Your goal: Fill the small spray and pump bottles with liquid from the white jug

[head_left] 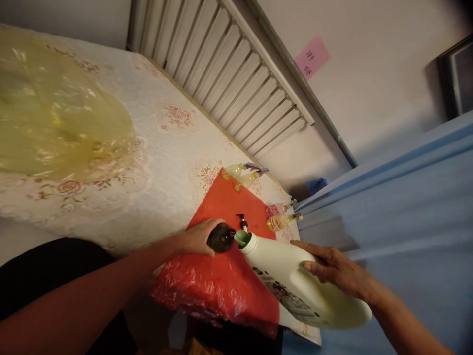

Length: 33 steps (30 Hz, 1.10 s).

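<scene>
Jug (pixel 286 276), big and off-white with a printed label, is tipped with its mouth toward a small dark bottle (pixel 220 238). Right hand (pixel 332 268) is grasping the jug around its upper side, thumb and fingers closed on it. Left hand (pixel 201 239) has its fingers wrapped around the dark bottle, neck facing the jug. The green-looking mouth of the jug sits right at the bottle neck; can't tell if liquid is running.

Both are over a red sheet (pixel 210 209) on the desk (pixel 158 197), which has a floral cover. Black pump head (pixel 242 222) with a white stem is just beyond the jug mouth, lower end hidden. Two clear bottles with yellowish contents (pixel 241 177) stand at the sheet's far corner. Pink bottle (pixel 276 210) and yellow bottle (pixel 281 223) are near its right edge. Yellow plastic bag (pixel 66 118) on the desk, far left. Radiator (pixel 225 79) behind, blue curtain (pixel 391 197) on the right.
</scene>
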Motion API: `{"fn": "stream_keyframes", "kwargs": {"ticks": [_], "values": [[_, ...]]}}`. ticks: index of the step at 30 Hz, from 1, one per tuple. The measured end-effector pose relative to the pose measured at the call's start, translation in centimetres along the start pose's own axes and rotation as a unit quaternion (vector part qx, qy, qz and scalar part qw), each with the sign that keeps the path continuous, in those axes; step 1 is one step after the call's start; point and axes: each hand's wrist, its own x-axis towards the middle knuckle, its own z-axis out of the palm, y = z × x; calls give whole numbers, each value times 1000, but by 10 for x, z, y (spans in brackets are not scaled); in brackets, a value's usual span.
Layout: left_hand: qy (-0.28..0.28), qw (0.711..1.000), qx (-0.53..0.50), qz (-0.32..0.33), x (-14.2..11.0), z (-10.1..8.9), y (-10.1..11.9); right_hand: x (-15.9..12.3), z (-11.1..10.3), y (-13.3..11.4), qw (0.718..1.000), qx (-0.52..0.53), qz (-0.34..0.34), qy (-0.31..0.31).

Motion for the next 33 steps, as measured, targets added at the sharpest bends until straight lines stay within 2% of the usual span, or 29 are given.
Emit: {"fn": "stream_keyframes", "kwargs": {"ticks": [6,19,23,28,33], "values": [[8,1000,0,0,0,2,-4,-1,0,-5,1000,-8,-2,2],[6,1000,-16,21,0,3,-8,-1,5,3,1000,-5,-5,13],[8,999,-15,27,-1,1,-5,1,15,15,999,11,-7,37],[12,1000,-17,14,-1,2,-7,10,26,37,997,50,-42,51],[4,1000,-16,-4,-1,4,-14,17,20,51,986,139,-64,70]]}}
